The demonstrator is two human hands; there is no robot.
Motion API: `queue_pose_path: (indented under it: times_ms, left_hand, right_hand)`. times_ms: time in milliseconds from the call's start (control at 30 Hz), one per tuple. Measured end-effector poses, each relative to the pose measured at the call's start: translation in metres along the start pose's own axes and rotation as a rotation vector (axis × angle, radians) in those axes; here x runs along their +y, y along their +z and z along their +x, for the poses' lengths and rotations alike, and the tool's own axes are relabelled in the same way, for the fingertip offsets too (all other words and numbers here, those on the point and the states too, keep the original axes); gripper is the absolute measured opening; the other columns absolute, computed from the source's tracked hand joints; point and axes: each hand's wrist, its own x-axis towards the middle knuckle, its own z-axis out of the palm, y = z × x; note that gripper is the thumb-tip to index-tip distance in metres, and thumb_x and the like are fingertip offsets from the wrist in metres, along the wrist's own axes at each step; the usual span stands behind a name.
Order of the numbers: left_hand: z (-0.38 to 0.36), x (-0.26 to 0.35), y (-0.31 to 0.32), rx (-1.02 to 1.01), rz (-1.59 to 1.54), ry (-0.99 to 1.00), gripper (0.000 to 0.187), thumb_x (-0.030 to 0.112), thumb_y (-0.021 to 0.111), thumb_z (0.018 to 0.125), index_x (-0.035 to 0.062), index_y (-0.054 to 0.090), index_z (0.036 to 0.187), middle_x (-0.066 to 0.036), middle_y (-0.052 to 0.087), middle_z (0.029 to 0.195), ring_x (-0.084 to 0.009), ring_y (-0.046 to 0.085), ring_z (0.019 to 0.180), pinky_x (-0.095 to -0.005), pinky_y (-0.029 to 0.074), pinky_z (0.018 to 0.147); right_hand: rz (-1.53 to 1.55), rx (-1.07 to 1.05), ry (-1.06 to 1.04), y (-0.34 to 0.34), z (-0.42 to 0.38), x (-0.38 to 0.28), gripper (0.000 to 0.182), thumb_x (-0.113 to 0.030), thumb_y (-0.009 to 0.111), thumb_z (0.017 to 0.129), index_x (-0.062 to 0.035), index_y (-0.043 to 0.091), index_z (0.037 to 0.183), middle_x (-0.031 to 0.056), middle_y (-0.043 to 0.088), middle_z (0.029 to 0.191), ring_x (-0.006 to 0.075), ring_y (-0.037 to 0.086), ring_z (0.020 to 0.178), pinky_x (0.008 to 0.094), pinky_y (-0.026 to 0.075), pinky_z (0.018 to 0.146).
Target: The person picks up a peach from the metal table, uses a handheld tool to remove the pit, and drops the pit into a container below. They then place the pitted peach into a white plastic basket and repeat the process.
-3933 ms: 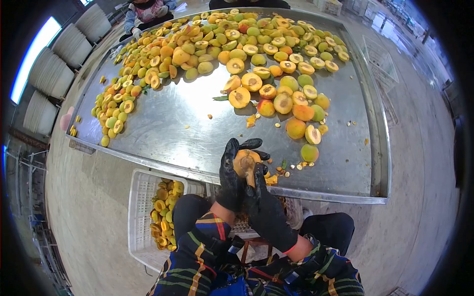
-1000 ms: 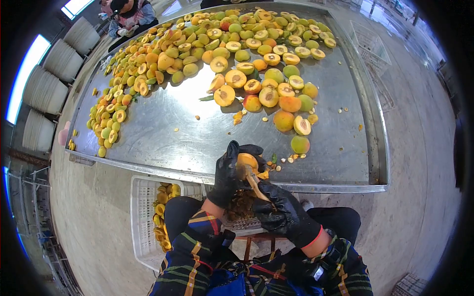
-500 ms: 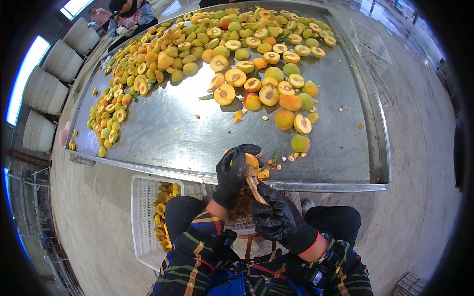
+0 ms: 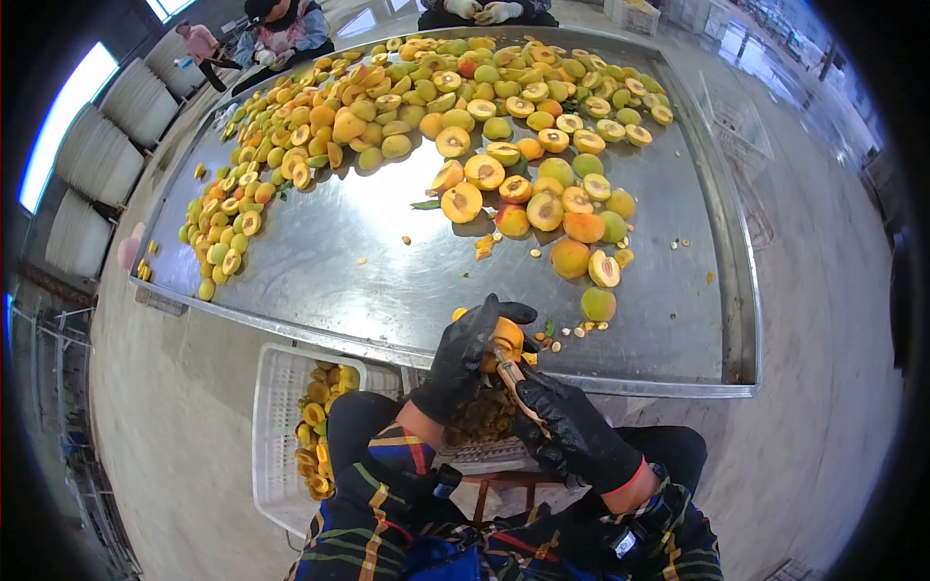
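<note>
My left hand (image 4: 459, 356), in a black glove, is closed around a peach half (image 4: 508, 339) near the table's front edge. In my black-gloved right hand (image 4: 583, 436) is a wooden-handled pitting tool (image 4: 523, 391), its metal tip right at the cut face of the peach. Below my hands, a crate (image 4: 489, 453) with brown pits shows partly between my knees. Small pits and scraps (image 4: 581, 330) lie on the metal just beyond my fingers.
A raised-rim metal table (image 4: 320, 281) carries a large heap of whole and halved peaches (image 4: 387, 107). At my left stands a white crate (image 4: 273, 426) with hollowed halves (image 4: 315, 416). Co-workers sit along the far side, one with gloved hands (image 4: 494, 12). Another person (image 4: 201, 44) stands farther back.
The view has tilted up slightly, showing more of the far side. My right hand has turned the tool, and its tip now meets the peach half, whose cut face shows more.
</note>
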Motion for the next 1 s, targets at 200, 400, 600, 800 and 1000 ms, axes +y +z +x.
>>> queue_pose_path:
  times_ms: [200,400,600,800,1000]
  left_hand:
    - [-0.004,0.0,-0.005,0.052,0.071,0.038,0.051,0.041,0.04,0.098,-0.0048,0.062,0.103,-0.013,0.065,0.092,-0.0183,0.066,0.082,-0.0297,0.054,0.075]
    - [-0.003,0.0,-0.011,-0.003,0.082,-0.009,0.049,0.038,0.039,0.099,-0.0033,0.064,0.099,-0.011,0.065,0.091,-0.0173,0.065,0.08,-0.0282,0.053,0.076]
    - [0.005,-0.029,-0.022,0.095,0.218,0.138,0.032,0.025,0.044,0.098,-0.0001,0.062,0.107,-0.01,0.064,0.097,-0.0216,0.062,0.091,-0.0344,0.048,0.087]
    - [0.014,-0.062,-0.03,0.174,0.794,0.505,0.033,0.025,0.036,0.098,0.0061,0.063,0.1,-0.009,0.065,0.094,-0.022,0.062,0.086,-0.0328,0.047,0.081]
    - [0.011,-0.049,-0.029,0.109,0.905,0.697,0.028,0.011,0.05,0.087,0.0075,0.056,0.115,-0.012,0.064,0.098,-0.0286,0.062,0.091,-0.0343,0.049,0.079]
  right_hand:
    - [0.001,-0.175,0.107,-0.01,0.004,-0.017,0.052,0.003,0.062,0.076,0.0011,0.046,0.125,0.0269,0.054,0.115,0.0441,0.055,0.103,0.0437,0.046,0.088]
    - [-0.078,0.015,-0.182,-0.015,0.017,-0.021,0.035,-0.004,0.06,0.086,-0.0027,0.052,0.12,0.0171,0.06,0.102,0.03,0.06,0.09,0.0335,0.05,0.077]
    - [1.477,0.038,1.239,-0.009,0.02,-0.03,0.023,-0.035,0.045,0.097,-0.0151,0.051,0.088,-0.0029,0.039,0.058,0.0071,0.036,0.037,0.0186,0.027,0.033]
    - [2.302,-0.361,1.194,-0.001,0.0,0.003,0.045,-0.054,0.04,0.093,-0.0166,0.042,0.069,-0.0034,0.034,0.045,0.011,0.03,0.034,0.0265,0.024,0.033]
    - [2.477,-0.32,1.118,0.003,-0.003,-0.003,0.048,-0.054,0.039,0.093,-0.0169,0.043,0.064,-0.006,0.033,0.04,0.0089,0.031,0.032,0.025,0.028,0.033]
